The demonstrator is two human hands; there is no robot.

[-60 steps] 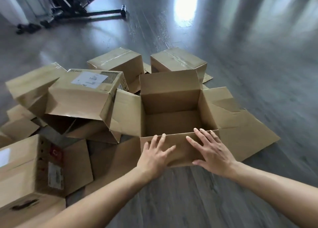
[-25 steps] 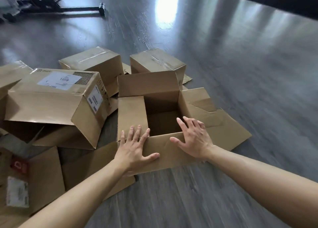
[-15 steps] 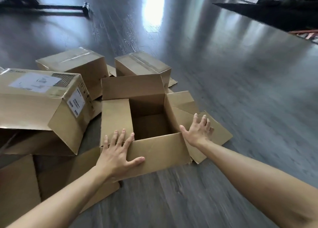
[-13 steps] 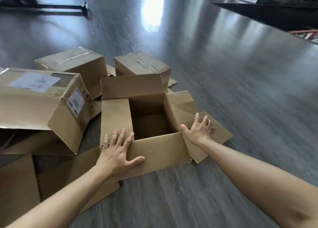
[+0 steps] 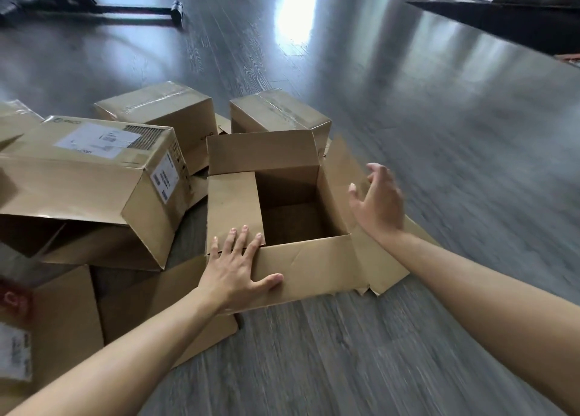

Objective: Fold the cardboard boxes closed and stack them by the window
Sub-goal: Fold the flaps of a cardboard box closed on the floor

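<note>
the open box sits on the floor, flaps not yet shut. the left hand lies flat on the near corner. the right hand, fingers spread, holds nothing by the right flap. no stack shows yet.

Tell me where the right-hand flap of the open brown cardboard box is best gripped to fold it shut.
Probably at the free outer edge of the right-hand flap, coming from the box's right, fingers underneath. The flap leans outward from its hinge on the open brown cardboard box, so that edge gives most leverage. The right hand is already beside it, open; the left hand presses the near corner.
</note>
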